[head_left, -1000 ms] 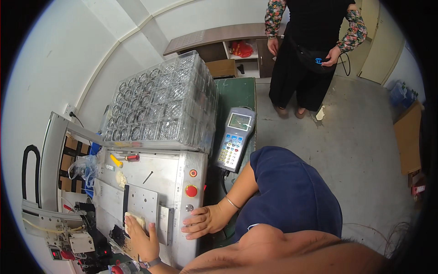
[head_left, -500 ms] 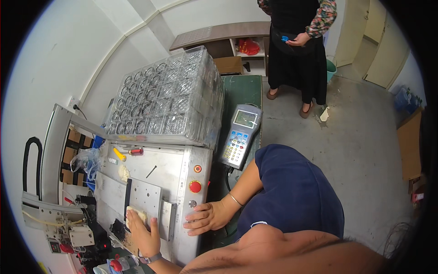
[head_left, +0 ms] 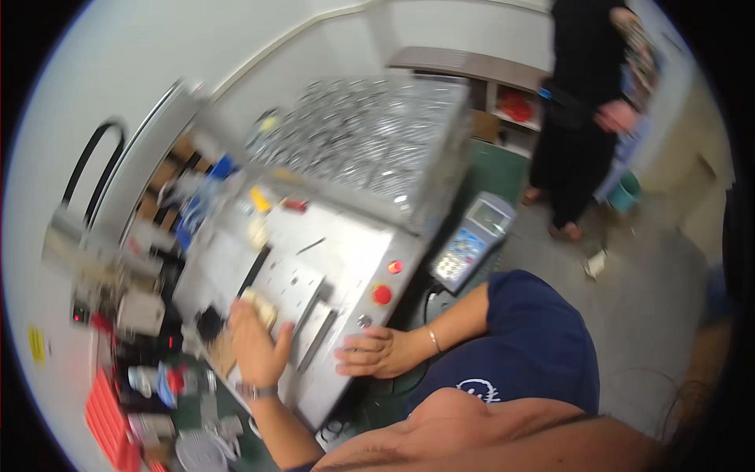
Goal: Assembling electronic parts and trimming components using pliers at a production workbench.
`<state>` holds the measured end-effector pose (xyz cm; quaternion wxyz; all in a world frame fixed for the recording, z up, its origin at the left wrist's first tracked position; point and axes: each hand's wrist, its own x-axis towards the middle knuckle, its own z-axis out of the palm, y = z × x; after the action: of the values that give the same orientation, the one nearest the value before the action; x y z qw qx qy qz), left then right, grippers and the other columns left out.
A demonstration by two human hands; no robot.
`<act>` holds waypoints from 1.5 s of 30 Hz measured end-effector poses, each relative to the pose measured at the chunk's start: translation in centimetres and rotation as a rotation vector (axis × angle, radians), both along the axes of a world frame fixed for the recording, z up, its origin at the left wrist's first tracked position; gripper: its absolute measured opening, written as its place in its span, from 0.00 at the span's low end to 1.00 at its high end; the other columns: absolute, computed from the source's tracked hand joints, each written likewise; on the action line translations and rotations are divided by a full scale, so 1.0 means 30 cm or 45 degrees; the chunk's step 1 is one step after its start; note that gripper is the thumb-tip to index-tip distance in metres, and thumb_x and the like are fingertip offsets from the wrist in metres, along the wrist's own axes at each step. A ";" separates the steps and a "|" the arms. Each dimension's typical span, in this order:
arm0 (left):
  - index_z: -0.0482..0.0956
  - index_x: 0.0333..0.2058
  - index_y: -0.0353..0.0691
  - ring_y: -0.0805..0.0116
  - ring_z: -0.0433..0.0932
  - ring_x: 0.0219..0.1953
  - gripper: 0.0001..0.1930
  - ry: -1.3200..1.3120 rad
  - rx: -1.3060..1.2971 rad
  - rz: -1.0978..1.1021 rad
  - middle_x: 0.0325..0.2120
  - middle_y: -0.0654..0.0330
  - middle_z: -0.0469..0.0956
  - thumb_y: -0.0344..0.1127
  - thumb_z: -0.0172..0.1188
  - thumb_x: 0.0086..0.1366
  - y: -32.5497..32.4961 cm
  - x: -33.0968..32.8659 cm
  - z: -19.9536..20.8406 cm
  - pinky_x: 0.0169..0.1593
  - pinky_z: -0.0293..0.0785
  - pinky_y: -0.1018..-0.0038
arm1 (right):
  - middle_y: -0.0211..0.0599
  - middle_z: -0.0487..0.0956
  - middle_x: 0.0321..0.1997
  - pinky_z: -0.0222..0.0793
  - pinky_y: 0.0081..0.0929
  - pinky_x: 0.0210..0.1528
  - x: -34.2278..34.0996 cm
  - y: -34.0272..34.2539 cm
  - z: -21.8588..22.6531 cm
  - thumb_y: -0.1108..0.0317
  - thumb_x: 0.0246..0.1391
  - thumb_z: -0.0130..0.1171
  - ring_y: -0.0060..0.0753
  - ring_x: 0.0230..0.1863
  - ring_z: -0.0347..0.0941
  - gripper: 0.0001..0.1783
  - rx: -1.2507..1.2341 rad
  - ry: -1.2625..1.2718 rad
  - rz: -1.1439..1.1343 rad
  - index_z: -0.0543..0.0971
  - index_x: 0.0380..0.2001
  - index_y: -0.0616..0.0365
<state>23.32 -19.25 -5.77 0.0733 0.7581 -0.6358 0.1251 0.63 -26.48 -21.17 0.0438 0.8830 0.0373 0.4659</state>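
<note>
My left hand (head_left: 260, 344) lies over the left part of the machine bed, fingers stretched out and thumb apart. Its fingers rest against a folded cream-coloured cloth or pad (head_left: 262, 307), partly hidden by them. Beneath the cloth is a flat metal plate (head_left: 297, 277) with small holes and a black strip (head_left: 255, 268) along its left edge. My right hand (head_left: 383, 352) rests on the machine's front edge near a silver button (head_left: 364, 321). Its fingers are spread, with nothing in them.
Two red buttons (head_left: 381, 294) sit on the machine's right panel. Stacked clear plastic trays (head_left: 377, 134) stand behind. A grey handheld controller (head_left: 473, 241) lies to the right. A red-handled tool (head_left: 295, 204) and a thin dark rod (head_left: 311, 245) lie on the bed. A person (head_left: 578, 118) stands at the far right.
The whole view has swung, so the machine and trays appear farther right, and more clutter shows at the lower left. My left hand stays on the cloth, my right on the machine edge.
</note>
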 end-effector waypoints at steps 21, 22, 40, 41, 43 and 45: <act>0.58 0.59 0.21 0.43 0.56 0.66 0.45 0.213 -0.003 0.065 0.60 0.34 0.59 0.62 0.53 0.60 0.014 0.010 0.013 0.68 0.49 0.59 | 0.42 0.62 0.65 0.33 0.47 0.68 -0.011 0.004 0.038 0.60 0.40 0.62 0.48 0.68 0.50 0.36 -0.080 0.213 0.002 0.69 0.58 0.44; 0.59 0.59 0.22 0.43 0.57 0.65 0.44 0.237 0.013 0.045 0.60 0.34 0.59 0.61 0.53 0.61 0.017 0.011 0.021 0.68 0.50 0.59 | 0.42 0.62 0.65 0.33 0.47 0.69 -0.014 0.011 0.031 0.61 0.41 0.60 0.47 0.68 0.51 0.35 0.003 0.204 -0.038 0.69 0.58 0.42; 0.67 0.57 0.36 0.46 0.63 0.61 0.29 0.014 -0.598 0.152 0.58 0.43 0.66 0.45 0.60 0.62 0.135 0.047 0.108 0.64 0.56 0.54 | 0.46 0.63 0.65 0.36 0.49 0.69 0.003 0.028 0.002 0.63 0.43 0.59 0.50 0.67 0.53 0.37 -0.025 0.125 -0.113 0.66 0.61 0.40; 0.70 0.54 0.36 0.45 0.66 0.59 0.26 0.065 -0.790 0.125 0.55 0.43 0.69 0.40 0.62 0.60 0.177 0.036 0.146 0.63 0.60 0.58 | 0.46 0.63 0.64 0.36 0.49 0.68 0.002 0.021 0.000 0.63 0.44 0.58 0.49 0.67 0.53 0.35 -0.044 0.132 -0.145 0.67 0.60 0.41; 0.75 0.48 0.35 0.47 0.73 0.52 0.19 0.141 -1.010 0.150 0.47 0.46 0.75 0.35 0.62 0.58 0.304 0.029 0.186 0.55 0.67 0.62 | 0.46 0.64 0.64 0.36 0.49 0.68 0.004 0.006 -0.008 0.63 0.45 0.58 0.50 0.67 0.53 0.34 -0.061 0.139 -0.150 0.67 0.60 0.41; 0.76 0.47 0.36 0.50 0.74 0.50 0.16 0.154 -1.011 0.356 0.46 0.48 0.76 0.31 0.60 0.59 0.490 0.034 0.188 0.54 0.68 0.64 | 0.47 0.63 0.63 0.36 0.49 0.68 0.008 0.015 -0.001 0.61 0.46 0.58 0.51 0.66 0.54 0.32 -0.060 0.133 -0.147 0.68 0.59 0.42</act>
<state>24.34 -4.55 -0.13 0.3790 0.7560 -0.4239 0.3242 0.87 -26.04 -21.19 0.0893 0.9055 -0.0007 0.4147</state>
